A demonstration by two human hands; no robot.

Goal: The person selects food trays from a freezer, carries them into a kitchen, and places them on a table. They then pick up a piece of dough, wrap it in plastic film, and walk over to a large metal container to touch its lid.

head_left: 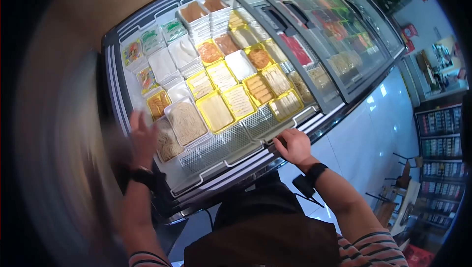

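Observation:
An open-topped section of a chest freezer (216,172) holds rows of packed food trays. My left hand (142,137), blurred by motion, is over the freezer's left side, beside a white tray of noodles (169,144); whether it touches anything is unclear. A second noodle tray (187,122) lies to its right. Nearby are a yellow-rimmed tray of brown food (158,104) and a yellow-rimmed tray of pale strips (215,112). My right hand (294,145) rests with curled fingers on the freezer's front edge, below the yellow trays.
Sliding glass lids (324,31) cover the freezer's right part. Wire baskets (216,146) line the front inside. Shelves of bottles or cans (437,144) stand at the far right, near a table and chairs (403,203). A dark cable hangs below my right wrist.

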